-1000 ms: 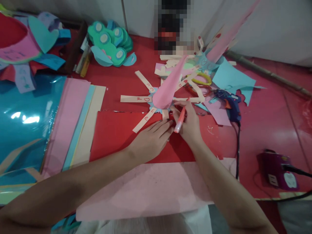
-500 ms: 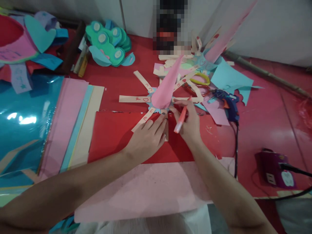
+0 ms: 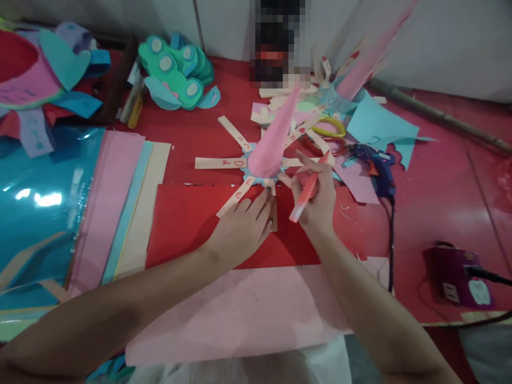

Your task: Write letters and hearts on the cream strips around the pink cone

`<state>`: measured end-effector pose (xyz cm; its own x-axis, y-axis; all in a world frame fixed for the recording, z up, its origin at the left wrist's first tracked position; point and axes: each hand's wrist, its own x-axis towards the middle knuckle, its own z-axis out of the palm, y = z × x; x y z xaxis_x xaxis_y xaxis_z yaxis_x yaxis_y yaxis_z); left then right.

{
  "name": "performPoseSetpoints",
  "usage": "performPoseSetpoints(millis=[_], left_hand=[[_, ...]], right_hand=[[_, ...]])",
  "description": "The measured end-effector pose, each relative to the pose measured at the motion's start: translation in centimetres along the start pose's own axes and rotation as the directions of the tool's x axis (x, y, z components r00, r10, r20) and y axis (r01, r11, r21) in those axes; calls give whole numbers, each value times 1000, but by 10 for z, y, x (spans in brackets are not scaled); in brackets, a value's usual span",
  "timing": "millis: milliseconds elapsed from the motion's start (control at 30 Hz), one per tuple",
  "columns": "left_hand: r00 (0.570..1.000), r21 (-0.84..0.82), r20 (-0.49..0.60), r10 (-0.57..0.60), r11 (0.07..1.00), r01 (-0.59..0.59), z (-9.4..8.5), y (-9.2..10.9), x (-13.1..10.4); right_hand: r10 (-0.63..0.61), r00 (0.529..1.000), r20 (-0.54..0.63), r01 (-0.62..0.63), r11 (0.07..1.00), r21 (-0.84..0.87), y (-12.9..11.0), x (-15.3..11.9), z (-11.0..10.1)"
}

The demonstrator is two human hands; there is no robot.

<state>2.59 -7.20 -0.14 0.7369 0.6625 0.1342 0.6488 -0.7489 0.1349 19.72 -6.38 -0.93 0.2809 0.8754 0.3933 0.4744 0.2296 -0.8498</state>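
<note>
A pink paper cone stands tilted on a scalloped blue paper base. Cream paper strips fan out from the base, several with red letters and one with a red heart. My left hand lies with fingers stretched over a strip at the near side, beside the strip lettered "E" and "e". My right hand grips an orange-red marker, its blunt end toward me, just right of the cone. Those fingers are close to the right-hand strips; whether they touch them I cannot tell.
A red sheet lies under my hands, with a pink board nearer me. Coloured sheets are stacked left. Green foam cutouts sit behind. To the right are a blue glue gun, yellow-handled scissors and a purple power socket.
My right hand has drawn back slightly to the right, away from the cone, with the marker still in it. My left hand stays in about the same place.
</note>
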Motion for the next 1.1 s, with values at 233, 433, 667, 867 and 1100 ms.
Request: performPoseSetpoints(millis=[233, 433, 667, 867, 1100], left_hand=[[993, 4, 117, 13, 1000, -13, -5, -1, 1], [985, 109, 170, -32, 994, 14, -9, 5, 2], [976, 120, 214, -47, 993, 21, -12, 6, 1], [964, 133, 250, -87, 990, 54, -11, 8, 3], [957, 122, 276, -88, 991, 56, -15, 9, 5]], right_hand=[[-212, 971, 113, 199, 974, 112, -10, -3, -2], [-132, 990, 54, 133, 991, -7, -9, -3, -1], [-112, 978, 175, 104, 993, 53, -10, -6, -3], [-174, 975, 136, 151, 974, 166, -17, -7, -3], [108, 992, 71, -121, 967, 224, -10, -3, -1]])
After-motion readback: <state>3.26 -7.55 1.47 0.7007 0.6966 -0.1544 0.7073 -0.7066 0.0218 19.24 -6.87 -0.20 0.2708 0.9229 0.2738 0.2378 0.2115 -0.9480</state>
